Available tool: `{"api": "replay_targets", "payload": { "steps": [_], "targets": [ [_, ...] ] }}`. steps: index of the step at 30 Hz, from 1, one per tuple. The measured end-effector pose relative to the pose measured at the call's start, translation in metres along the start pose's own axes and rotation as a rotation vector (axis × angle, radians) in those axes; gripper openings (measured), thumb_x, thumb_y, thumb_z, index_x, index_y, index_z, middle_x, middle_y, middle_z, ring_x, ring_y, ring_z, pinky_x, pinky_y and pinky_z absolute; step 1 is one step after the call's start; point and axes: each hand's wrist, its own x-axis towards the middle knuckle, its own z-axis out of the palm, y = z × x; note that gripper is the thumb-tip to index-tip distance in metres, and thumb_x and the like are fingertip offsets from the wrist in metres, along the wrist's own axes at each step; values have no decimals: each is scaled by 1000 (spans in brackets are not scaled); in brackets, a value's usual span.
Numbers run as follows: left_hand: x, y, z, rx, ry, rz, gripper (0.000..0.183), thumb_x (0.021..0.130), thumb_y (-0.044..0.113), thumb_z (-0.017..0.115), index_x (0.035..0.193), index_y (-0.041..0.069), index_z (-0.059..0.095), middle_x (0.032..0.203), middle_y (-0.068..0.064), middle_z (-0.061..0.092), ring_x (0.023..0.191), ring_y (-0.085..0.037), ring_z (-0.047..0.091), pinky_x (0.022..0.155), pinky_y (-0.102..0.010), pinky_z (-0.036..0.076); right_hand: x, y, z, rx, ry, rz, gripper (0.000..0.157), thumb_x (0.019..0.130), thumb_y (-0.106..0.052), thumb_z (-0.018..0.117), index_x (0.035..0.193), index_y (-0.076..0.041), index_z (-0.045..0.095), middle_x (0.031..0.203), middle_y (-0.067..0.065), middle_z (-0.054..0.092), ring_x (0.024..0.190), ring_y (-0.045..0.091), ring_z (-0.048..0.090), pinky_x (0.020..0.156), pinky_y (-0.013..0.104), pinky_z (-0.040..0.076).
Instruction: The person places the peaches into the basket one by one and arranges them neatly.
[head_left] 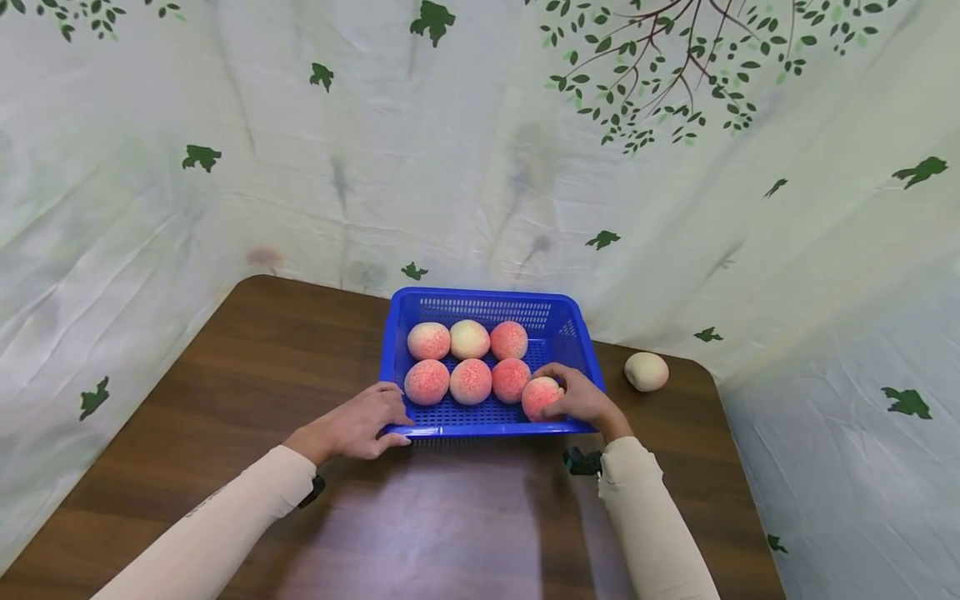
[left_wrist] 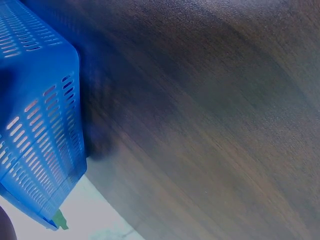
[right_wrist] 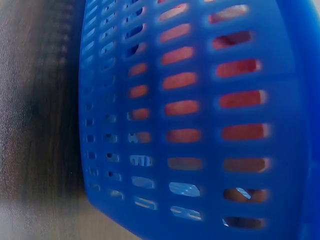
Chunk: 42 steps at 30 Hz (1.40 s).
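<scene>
A blue perforated plastic basket (head_left: pixel 487 431) stands at the back of the table with several pink and cream peaches (head_left: pixel 470 382) inside, in two rows. My left hand (head_left: pixel 367 421) grips its front left corner, fingers over the rim and thumb outside. At the front right inside the basket, my right hand (head_left: pixel 581 398) holds a pink-and-cream peach (head_left: pixel 542 398) from above, beside the end of the front row. Through the slots of the basket wall (right_wrist: pixel 200 115), the right wrist view shows reddish fruit. The left wrist view has the basket's slotted side (left_wrist: pixel 45 125) at its left.
A pale cream peach (head_left: pixel 646 372) lies on the brown wooden table (head_left: pixel 465 517), to the right of the basket. White fabric (head_left: pixel 450 167) printed with leaves and branches hangs behind the table and along both sides.
</scene>
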Motion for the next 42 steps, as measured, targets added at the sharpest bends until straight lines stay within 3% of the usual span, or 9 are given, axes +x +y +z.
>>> {"api": "replay_targets", "payload": {
  "steps": [11, 18, 23, 27, 32, 35, 38, 42],
  "targets": [
    [0, 0, -1, -1, -7, -11, 21, 86, 23, 68, 96, 6, 74, 84, 2, 70, 89, -19, 58, 96, -44, 40, 0, -3, 0, -53, -14, 31, 52, 69, 2, 77, 117, -11, 62, 112, 11, 61, 97, 27, 54, 84, 39, 46],
    [1, 1, -1, -7, -4, -12, 20, 86, 23, 68, 95, 6, 74, 84, 3, 69, 89, -18, 57, 96, -44, 40, -1, -3, 1, -62, -3, 48, 51, 75, -5, 78, 122, -8, 60, 119, 12, 60, 105, 29, 51, 89, 43, 45],
    [1, 1, -1, -18, -25, -25, 21, 87, 23, 67, 96, 6, 74, 85, 3, 69, 90, -19, 57, 97, -44, 39, -1, -2, 1, -10, 23, 29, 54, 76, -7, 79, 126, -4, 58, 125, 17, 58, 113, 34, 52, 96, 49, 44],
    [0, 1, -1, -24, -30, -34, 22, 88, 24, 66, 96, 6, 74, 85, 3, 69, 90, -19, 57, 98, -45, 39, -2, 0, -2, 73, 63, 9, 56, 80, -6, 76, 130, 1, 52, 135, 24, 51, 128, 41, 44, 103, 55, 38],
    [0, 1, 0, -28, -21, -33, 21, 86, 23, 68, 96, 5, 75, 85, 2, 70, 89, -18, 57, 97, -45, 39, -9, 1, -7, 234, 145, -44, 56, 82, -4, 74, 131, 3, 49, 140, 26, 46, 133, 42, 39, 106, 56, 33],
    [0, 1, 1, -33, -29, -39, 22, 85, 23, 69, 97, 5, 75, 85, 2, 70, 90, -18, 58, 98, -45, 39, -14, 3, -13, 334, 198, -100, 54, 82, -1, 73, 131, 3, 48, 138, 25, 47, 131, 42, 42, 106, 51, 35],
    [1, 1, 0, -36, -47, -48, 23, 87, 23, 68, 99, 5, 75, 87, 2, 71, 92, -19, 58, 99, -45, 38, -20, 7, -21, 424, 268, -157, 52, 84, 4, 69, 131, 7, 47, 135, 29, 47, 127, 43, 45, 100, 37, 45],
    [1, 1, -1, -37, -59, -60, 24, 87, 24, 67, 100, 5, 74, 89, 1, 71, 94, -20, 58, 100, -46, 38, -26, 16, -35, 489, 383, -171, 49, 87, 5, 66, 130, 10, 44, 133, 32, 46, 121, 36, 52, 88, 22, 50]
  ]
}}
